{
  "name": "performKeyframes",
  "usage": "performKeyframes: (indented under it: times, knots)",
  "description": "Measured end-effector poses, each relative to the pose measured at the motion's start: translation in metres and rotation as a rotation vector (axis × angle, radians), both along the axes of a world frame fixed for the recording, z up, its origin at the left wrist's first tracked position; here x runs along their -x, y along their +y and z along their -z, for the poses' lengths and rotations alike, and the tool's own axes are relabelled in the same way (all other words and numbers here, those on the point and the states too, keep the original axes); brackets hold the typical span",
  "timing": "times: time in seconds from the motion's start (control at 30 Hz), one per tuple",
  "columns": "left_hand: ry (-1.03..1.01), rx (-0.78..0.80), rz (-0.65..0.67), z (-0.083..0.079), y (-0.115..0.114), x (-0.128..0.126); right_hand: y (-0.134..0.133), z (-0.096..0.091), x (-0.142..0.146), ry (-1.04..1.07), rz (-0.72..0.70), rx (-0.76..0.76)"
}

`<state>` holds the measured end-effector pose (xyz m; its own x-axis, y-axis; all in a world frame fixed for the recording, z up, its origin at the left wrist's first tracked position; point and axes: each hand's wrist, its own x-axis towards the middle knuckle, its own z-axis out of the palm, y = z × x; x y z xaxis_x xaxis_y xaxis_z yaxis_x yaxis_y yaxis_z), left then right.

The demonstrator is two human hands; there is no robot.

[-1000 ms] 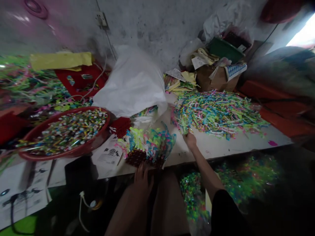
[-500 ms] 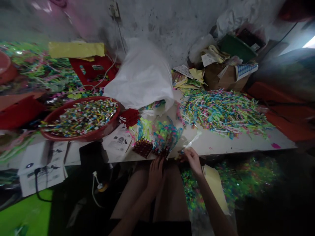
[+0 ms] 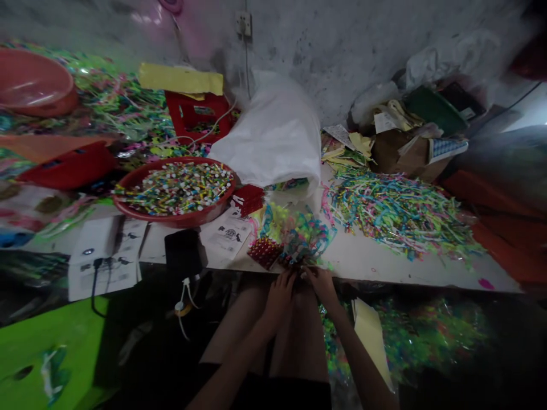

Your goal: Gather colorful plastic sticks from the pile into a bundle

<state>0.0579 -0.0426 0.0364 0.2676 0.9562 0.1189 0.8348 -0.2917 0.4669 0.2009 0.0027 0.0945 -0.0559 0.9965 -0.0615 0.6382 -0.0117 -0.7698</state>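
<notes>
My left hand (image 3: pixel 282 289) and my right hand (image 3: pixel 321 283) meet at the table's front edge, above my knees. Both touch the near side of a red studded rack (image 3: pixel 265 251) stuck full of bright plastic strips (image 3: pixel 301 234). The left hand's fingers grip the rack's front edge. The right hand's fingertips are bunched together against the strips; anything between them is too small to see. A broad heap of loose coloured strips (image 3: pixel 397 208) lies on the white table (image 3: pixel 384 263) to the right, well away from both hands.
A red basin (image 3: pixel 141 209) holding small coloured pieces stands at the left, with a black phone (image 3: pixel 183 252) and printed sheets (image 3: pixel 226 234) before it. A white plastic bag (image 3: pixel 277 136) rises behind the rack. Cardboard and paper clutter (image 3: pixel 405 148) sits at the back right. Bags of bright pieces (image 3: pixel 410 336) lie under the table.
My right hand has come back from the loose heap with a clear strip and now joins the left hand at the rack. The camera has swung to the left.
</notes>
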Motion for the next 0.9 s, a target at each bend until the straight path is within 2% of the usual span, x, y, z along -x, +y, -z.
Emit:
performKeyframes:
  times: [0.23,0.37,0.5,0.6,0.7,0.8,0.9]
  knots:
    - [-0.131,-0.081,-0.021,0.002,-0.006,-0.005,0.008,-0.019,0.009,-0.326,-0.026,0.019]
    - [-0.1,-0.071,-0.052,-0.001,-0.007,-0.008,0.012,-0.031,0.015,-0.547,0.006,0.077]
    - [-0.021,-0.03,-0.06,-0.006,0.0,-0.009,0.016,-0.04,0.019,-0.64,-0.036,0.082]
    - [0.042,-0.013,-0.076,-0.008,0.006,-0.009,0.018,-0.042,0.019,-0.583,-0.076,0.05]
    - [0.09,-0.024,-0.074,-0.008,0.009,-0.009,0.015,-0.04,0.013,-0.389,-0.107,0.027]
    - [0.119,-0.054,-0.075,-0.007,0.01,-0.009,0.005,-0.037,-0.002,-0.155,-0.117,0.031]
    - [0.149,-0.083,-0.09,-0.009,0.012,-0.009,-0.007,-0.032,-0.022,-0.006,-0.124,0.049]
